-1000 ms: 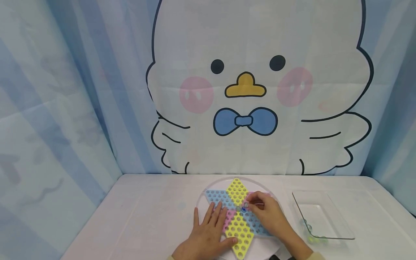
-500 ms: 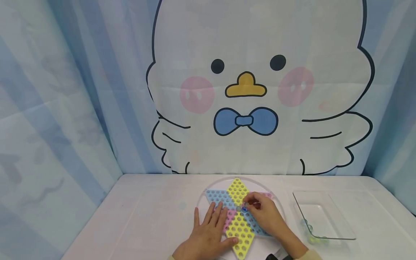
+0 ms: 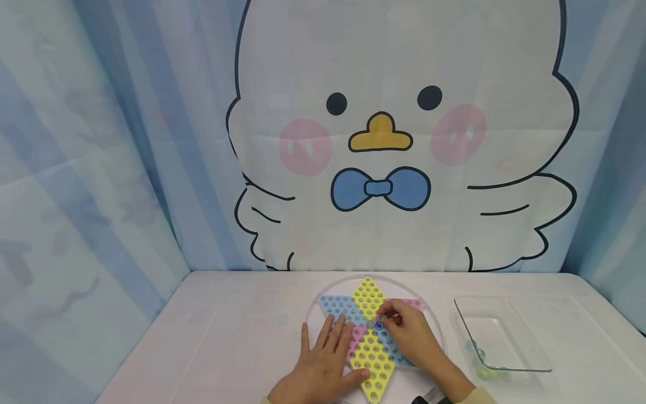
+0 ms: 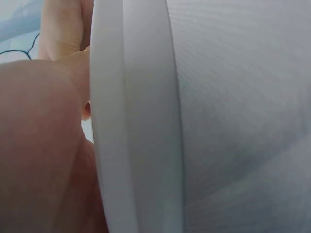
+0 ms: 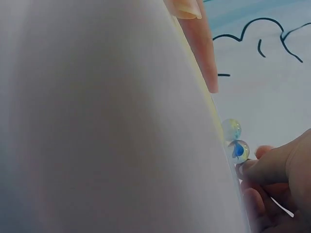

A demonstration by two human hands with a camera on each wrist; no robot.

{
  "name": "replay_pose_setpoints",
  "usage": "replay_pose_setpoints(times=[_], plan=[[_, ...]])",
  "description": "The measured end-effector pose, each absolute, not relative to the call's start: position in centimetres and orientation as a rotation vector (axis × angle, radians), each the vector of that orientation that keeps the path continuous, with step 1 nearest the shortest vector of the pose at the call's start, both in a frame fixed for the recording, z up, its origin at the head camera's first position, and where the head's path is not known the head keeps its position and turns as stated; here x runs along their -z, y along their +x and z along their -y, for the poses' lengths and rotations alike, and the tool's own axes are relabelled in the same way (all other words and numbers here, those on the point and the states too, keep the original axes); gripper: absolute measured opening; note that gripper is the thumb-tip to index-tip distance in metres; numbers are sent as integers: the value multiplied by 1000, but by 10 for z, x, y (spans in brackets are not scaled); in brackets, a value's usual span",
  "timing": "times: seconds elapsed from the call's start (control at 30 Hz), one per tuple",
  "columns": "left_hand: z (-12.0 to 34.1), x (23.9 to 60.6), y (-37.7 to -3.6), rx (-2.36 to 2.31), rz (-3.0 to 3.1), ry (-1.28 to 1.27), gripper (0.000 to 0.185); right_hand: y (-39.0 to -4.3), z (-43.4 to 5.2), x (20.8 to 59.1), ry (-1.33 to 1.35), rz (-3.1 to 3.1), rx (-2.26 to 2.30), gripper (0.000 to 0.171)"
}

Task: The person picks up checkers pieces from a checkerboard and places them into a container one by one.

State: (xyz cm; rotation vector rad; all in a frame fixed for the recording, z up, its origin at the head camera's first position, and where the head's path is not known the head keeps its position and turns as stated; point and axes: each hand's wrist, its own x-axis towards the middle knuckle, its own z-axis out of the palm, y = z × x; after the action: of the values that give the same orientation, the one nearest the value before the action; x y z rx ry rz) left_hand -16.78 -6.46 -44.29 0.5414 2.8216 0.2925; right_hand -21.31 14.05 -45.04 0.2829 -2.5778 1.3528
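A round Chinese checkers board [image 3: 372, 359] with a yellow, blue and pink holed star lies on the table. My left hand [image 3: 323, 359] rests flat on its left side, fingers spread, thumb on the lower yellow point. With curled fingers, my right hand [image 3: 410, 331] pinches a marble, mostly hidden by the fingertips, just right of the board's middle. Beside those fingertips sit a blue-swirled marble [image 5: 238, 151] and a clear yellowish marble [image 5: 232, 128]. In the left wrist view, the pale board rim [image 4: 141, 116] covers much of the left hand.
To the right of the board stands a clear rectangular container [image 3: 504, 336], with several marbles [image 3: 479, 353] at its near left corner. A dark object [image 3: 420, 400] shows by the right forearm at the bottom edge. Behind the table hangs a printed curtain [image 3: 383, 235].
My right hand has shifted slightly left and turned a little, so its fingertips now cover more of the pinched marble. The left hand stays in place.
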Motion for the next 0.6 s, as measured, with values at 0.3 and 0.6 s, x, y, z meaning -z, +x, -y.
replay_pose_setpoints(times=[0.3,0.6], plan=[[65,443,-168,-290,-2819,537,100,-212,-144,446,199,2638,-1354,17],[66,443,-167,-297,-2834,551,99,-212,-149,440,188,2627,-1401,13]])
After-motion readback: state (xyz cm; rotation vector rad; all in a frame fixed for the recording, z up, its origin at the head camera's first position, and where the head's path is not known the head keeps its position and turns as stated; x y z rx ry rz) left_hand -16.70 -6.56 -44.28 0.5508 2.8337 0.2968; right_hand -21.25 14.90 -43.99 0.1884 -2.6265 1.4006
